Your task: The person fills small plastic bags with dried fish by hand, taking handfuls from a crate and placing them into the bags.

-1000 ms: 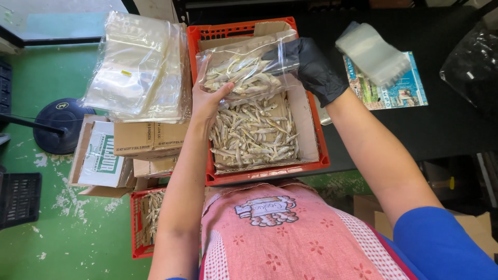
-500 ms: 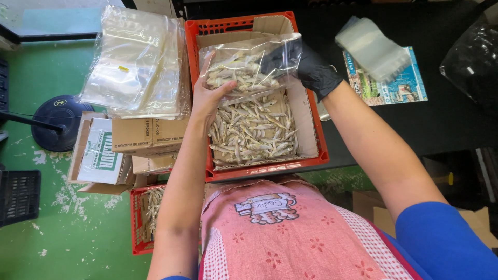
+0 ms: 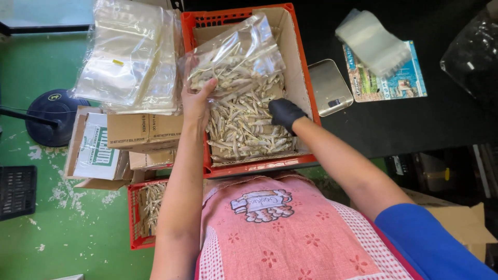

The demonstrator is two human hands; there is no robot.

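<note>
Left hand (image 3: pixel 196 101) holds bag (image 3: pixel 236 54); gloved hand (image 3: pixel 284 114) (fingertips buried) in fish (image 3: pixel 244 129).

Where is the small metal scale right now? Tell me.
In the head view, the metal scale sits on the black table, right of the red crate, beside the colourful booklet.

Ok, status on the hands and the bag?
Left hand holds clear bag, partly filled with dried fish. Gloved right hand down in fish pile in red crate. Nothing blocking.

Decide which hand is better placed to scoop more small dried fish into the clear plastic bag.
Right: the black-gloved right hand rests on the small dried fish in the red crate, while the bare left hand holds the clear plastic bag.
</note>
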